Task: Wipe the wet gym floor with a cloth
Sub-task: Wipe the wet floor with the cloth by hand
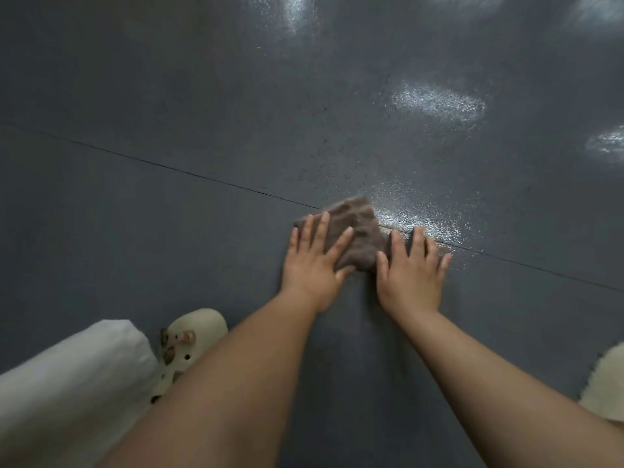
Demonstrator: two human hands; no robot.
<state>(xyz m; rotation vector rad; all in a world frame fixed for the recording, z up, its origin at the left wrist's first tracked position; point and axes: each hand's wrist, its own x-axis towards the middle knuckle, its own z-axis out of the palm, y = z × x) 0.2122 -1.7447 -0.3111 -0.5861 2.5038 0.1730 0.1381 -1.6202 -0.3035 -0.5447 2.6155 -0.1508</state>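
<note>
A small brown-grey cloth [358,228] lies flat on the dark grey gym floor [189,130], across a thin seam line. My left hand [312,265] presses on the cloth's left part with straight, spread fingers. My right hand [410,271] lies flat with spread fingers over the cloth's right edge and the floor beside it. A shiny wet patch [415,211] glistens just right of and behind the cloth. More wet patches [439,103] shine farther away at the upper right.
A cream clog with charms [189,339] and a white trouser leg [67,383] sit at the lower left. Something cream and fluffy [604,383] shows at the right edge. The seam [169,167] runs diagonally across the floor.
</note>
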